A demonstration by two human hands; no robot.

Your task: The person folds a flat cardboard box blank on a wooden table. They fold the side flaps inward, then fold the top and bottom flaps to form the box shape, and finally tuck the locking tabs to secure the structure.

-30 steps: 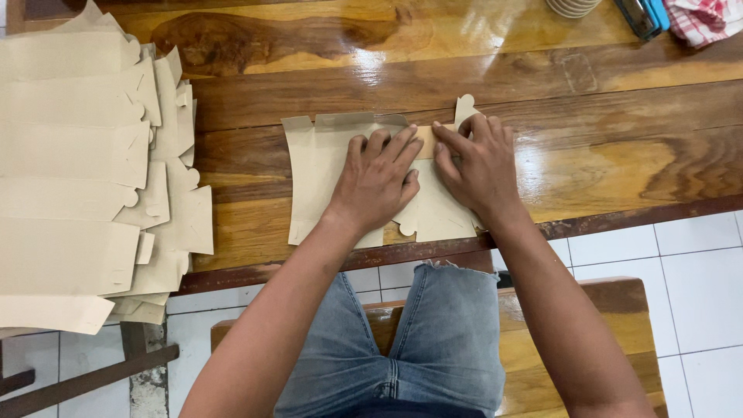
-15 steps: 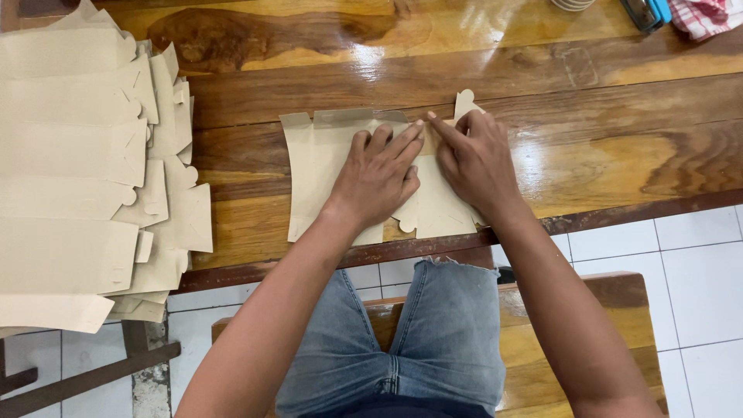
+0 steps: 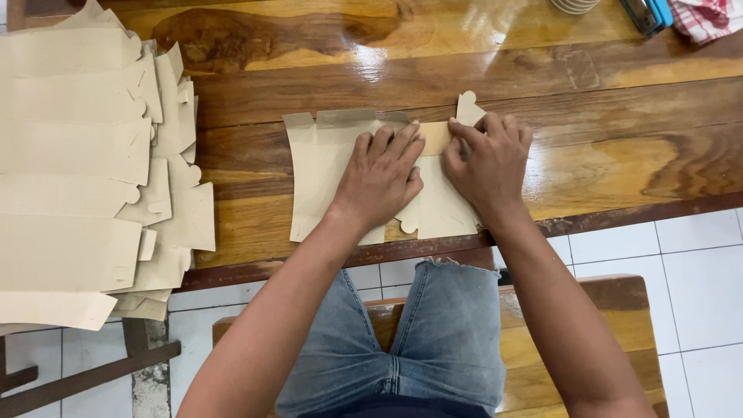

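Two hands flat on one die-cut cardboard blank [image 3: 325, 174] lying near the front edge of the glossy wooden table [image 3: 635, 155]; left hand [image 3: 381, 176] spread palm-down, fingers fanned, pressing the blank's middle so it seems pinned against sliding; right hand [image 3: 489, 164] just beside it, fingers together and curled over a folded flap [image 3: 437, 139], bearing down along the crease, likely to flatten it; neither hand pinches or lifts anything, both just press. Small rounded tab [image 3: 467, 104] pokes out above the right fingers. Blank sits square to the person, close to the body, within easy reach. Big stack of flat blanks [image 3: 77, 170] well apart on the table's left end, overhanging the edge, fanned and overlapping. Far right corner: blue tool [image 3: 648, 11], red checked cloth [image 3: 708, 15], both partly cut off by the picture edge. Person seated on wooden bench [image 3: 611, 310], denim shorts [image 3: 433, 333], white tiled floor [image 3: 696, 263] below.
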